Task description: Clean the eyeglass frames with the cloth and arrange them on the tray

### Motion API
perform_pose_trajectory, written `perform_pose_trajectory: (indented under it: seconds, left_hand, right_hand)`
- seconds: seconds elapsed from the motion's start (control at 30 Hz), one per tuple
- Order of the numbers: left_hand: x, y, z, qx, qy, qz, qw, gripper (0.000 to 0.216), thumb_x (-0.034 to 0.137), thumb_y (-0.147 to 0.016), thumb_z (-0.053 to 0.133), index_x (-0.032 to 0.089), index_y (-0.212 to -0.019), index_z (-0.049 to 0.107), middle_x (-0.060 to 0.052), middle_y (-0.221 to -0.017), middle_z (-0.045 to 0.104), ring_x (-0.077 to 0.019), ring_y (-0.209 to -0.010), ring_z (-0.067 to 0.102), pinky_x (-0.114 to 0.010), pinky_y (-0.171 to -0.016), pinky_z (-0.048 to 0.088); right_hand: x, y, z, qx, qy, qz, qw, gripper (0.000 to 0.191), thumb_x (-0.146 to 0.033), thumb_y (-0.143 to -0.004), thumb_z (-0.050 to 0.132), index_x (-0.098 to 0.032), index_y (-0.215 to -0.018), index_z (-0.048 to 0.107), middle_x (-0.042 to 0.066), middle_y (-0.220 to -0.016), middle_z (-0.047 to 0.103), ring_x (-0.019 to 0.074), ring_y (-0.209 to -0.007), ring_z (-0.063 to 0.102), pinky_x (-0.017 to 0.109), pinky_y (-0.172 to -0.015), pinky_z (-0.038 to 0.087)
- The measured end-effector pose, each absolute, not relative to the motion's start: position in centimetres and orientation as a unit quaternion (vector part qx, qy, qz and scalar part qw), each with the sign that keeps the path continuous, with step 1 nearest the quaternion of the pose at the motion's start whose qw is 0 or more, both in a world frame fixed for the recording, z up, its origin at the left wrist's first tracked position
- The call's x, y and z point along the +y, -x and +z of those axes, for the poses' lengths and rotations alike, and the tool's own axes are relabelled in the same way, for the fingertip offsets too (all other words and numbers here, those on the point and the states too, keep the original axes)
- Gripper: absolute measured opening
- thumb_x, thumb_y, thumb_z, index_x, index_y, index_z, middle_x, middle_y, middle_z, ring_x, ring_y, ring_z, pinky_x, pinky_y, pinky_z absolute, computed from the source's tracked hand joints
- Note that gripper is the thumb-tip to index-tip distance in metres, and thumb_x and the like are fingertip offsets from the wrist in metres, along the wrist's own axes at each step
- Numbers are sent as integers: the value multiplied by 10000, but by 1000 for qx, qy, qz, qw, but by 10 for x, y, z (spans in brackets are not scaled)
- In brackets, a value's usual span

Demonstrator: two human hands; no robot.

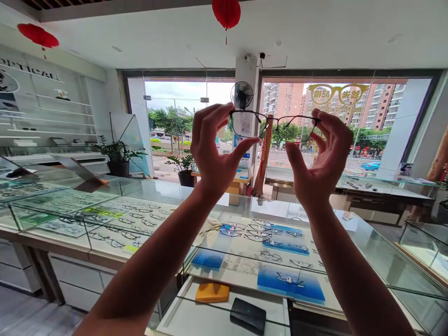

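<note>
A pair of eyeglasses (271,119) with a thin dark frame is held up in front of me, over the glass display case. My left hand (217,142) pinches it at the left end, with the thumb near the lower rim of that lens. My right hand (320,156) grips the other end, fingers at the top corner and thumb under the lens. Through the clear lenses the window and street show. The temples appear folded back or foreshortened; I cannot tell which.
Below, the glass display case (241,254) holds several eyeglasses on blue and white boards. An open drawer (196,315) contains an orange-yellow case (212,293) and a black case (248,316). Potted plants (119,156), a wall fan (242,95) and red lanterns (227,13) are farther off.
</note>
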State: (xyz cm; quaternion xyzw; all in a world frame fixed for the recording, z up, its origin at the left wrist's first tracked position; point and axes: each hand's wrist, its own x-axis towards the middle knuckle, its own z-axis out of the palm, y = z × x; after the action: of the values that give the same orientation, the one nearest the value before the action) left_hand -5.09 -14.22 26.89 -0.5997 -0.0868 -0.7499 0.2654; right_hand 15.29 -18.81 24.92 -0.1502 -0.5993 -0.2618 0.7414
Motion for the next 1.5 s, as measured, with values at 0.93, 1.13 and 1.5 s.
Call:
perform_pose_trajectory:
  seconds: [0.93,1.13,1.5]
  left_hand:
    - [-41,28,110,-162,591,-768,184,619,509,-866,872,291,-1410,674,-112,-1292,678,-297,-1211,697,-471,-994,661]
    - [-46,21,108,-168,601,-766,159,630,498,-858,885,280,-1413,682,-92,-1266,672,-266,-1159,687,-440,-959,661]
    - [-58,11,107,-224,612,-754,84,587,454,-895,865,243,-1408,672,-95,-1275,664,-228,-1080,720,-408,-934,669]
  right_hand:
    - [-96,-149,105,-590,289,-101,747,564,-395,-976,721,-295,-1506,557,114,-1528,639,306,-1413,615,575,-1125,561]
    - [-89,-154,95,-579,312,-48,752,590,-443,-972,738,-257,-1505,567,133,-1502,653,300,-1368,647,554,-1106,574]
    - [-96,-154,95,-548,341,11,764,564,-482,-958,750,-302,-1472,605,103,-1446,678,299,-1333,650,527,-1081,558]
